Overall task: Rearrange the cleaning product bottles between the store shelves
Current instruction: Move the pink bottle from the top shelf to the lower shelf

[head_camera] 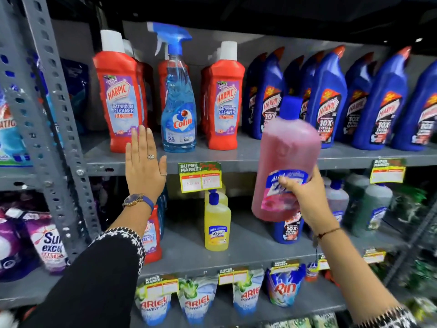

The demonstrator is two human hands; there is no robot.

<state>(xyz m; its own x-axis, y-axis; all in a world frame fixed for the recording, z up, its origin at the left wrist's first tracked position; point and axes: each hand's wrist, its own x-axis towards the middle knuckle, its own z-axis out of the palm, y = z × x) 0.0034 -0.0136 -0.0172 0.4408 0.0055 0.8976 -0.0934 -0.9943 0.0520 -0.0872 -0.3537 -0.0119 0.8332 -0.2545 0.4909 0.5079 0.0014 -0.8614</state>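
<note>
Two hands are up: the right hand (298, 190) is clamped low around a pink bottle (287, 162), held tilted in the air before the upper shelf's front edge (260, 159); the left hand (144, 166), flat and empty, hovers by that edge. Held so low, the bottle could tip and knock the blue Harpic bottles (328, 100). Counted along the front of the upper shelf: two red Harpic bottles (121, 100), one Colin spray (178, 98).

One pink bottle (285, 162), one yellow bottle (217, 227), one spray bottle (177, 95)
</note>
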